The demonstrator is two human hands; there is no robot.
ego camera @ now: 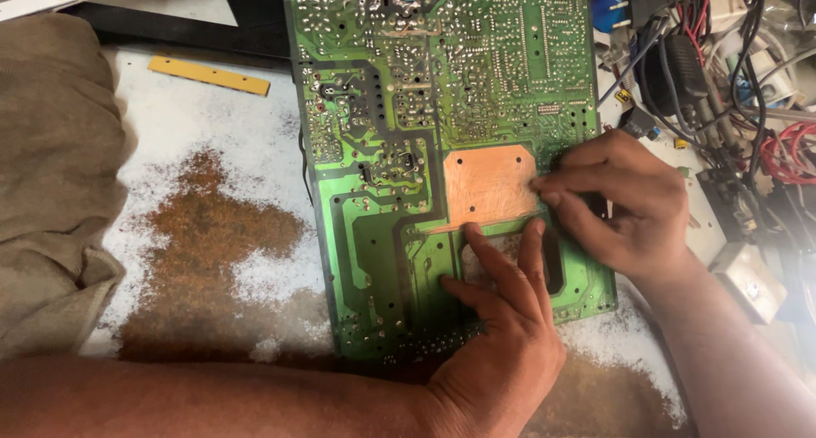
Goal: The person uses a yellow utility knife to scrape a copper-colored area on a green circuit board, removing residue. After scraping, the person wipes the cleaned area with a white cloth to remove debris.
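A green circuit board lies solder-side up on a rusty white table. The left hand presses flat, fingers spread, at the board's five o'clock corner. The right hand, at three o'clock, pinches its fingertips at the edge of the bare copper patch; what they grip cannot be told.

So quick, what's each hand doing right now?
Left hand: open, fingers pressed flat on the green circuit board.
Right hand: fingertips pinched at the bare copper patch; what it holds cannot be told.
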